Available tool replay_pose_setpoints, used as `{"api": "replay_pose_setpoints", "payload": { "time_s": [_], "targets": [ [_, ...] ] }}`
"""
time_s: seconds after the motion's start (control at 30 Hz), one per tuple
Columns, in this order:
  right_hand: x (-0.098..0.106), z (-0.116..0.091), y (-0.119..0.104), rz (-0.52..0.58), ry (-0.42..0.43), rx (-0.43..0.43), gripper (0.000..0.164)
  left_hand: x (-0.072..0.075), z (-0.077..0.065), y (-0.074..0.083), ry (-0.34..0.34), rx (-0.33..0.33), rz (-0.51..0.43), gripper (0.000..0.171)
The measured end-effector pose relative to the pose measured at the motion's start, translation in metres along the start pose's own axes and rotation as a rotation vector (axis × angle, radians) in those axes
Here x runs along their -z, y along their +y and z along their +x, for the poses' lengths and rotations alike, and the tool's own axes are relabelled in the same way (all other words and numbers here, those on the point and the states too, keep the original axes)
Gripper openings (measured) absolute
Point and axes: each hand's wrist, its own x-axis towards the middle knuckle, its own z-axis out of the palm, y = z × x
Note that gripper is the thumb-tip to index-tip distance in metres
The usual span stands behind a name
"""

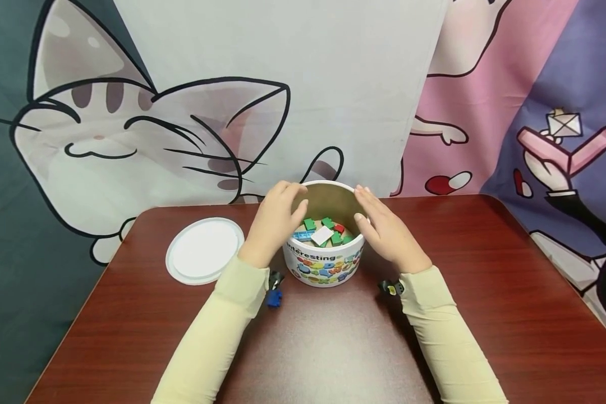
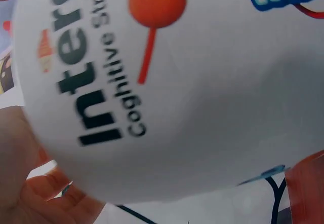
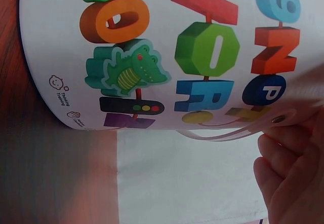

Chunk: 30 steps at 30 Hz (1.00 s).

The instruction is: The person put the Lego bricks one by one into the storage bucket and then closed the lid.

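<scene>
A round white tub (image 1: 323,271) with colourful letter and animal prints stands on the table. Inside it lie green blocks (image 1: 336,239), a white block (image 1: 322,235), a light blue piece (image 1: 303,235) and a red one (image 1: 339,228). My left hand (image 1: 276,220) holds the left rim, its thumb over the edge and its fingers outside. On the opposite side my right hand (image 1: 391,234) holds the rim the same way. In the right wrist view its curled fingers (image 3: 278,155) lie beside the tub's handle (image 3: 228,134).
A round white lid (image 1: 205,251) lies flat on the table, left of the tub. The reddish-brown wooden table (image 1: 485,314) reaches back to a cloth printed with a cartoon cat (image 1: 101,163). Wrist cameras, one with a blue part (image 1: 274,298), sit below both hands.
</scene>
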Motion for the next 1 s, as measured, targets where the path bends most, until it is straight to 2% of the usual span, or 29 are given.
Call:
{"api": "replay_pose_setpoints", "payload": {
  "time_s": [0.1, 0.2, 0.37, 0.5, 0.6, 0.73, 1.0],
  "targets": [
    [0.0, 0.001, 0.0, -0.001, 0.001, 0.006, 0.061, 0.006, -0.006, -0.002, 0.07, -0.016, -0.025, 0.021],
    [-0.001, 0.002, 0.001, 0.002, 0.002, 0.009, 0.061, 0.012, -0.013, -0.005, 0.11, -0.012, -0.039, 0.021],
    [0.0, 0.003, 0.0, 0.003, 0.001, 0.01, 0.061, 0.023, -0.027, -0.01, 0.113, 0.049, -0.058, 0.02],
    [0.0, 0.003, 0.0, 0.001, 0.004, 0.009, 0.061, 0.031, -0.037, -0.016, 0.079, 0.115, -0.047, 0.019],
    [0.0, 0.004, 0.0, 0.001, 0.006, 0.009, 0.061, 0.037, -0.045, -0.022, 0.016, 0.174, -0.014, 0.019],
    [0.001, 0.004, 0.0, 0.003, 0.008, 0.008, 0.061, 0.038, -0.056, -0.031, -0.133, 0.228, 0.017, 0.018],
    [0.0, 0.002, 0.002, 0.007, 0.005, 0.0, 0.061, 0.029, -0.072, -0.045, -0.456, 0.209, -0.006, 0.019]
  ]
}}
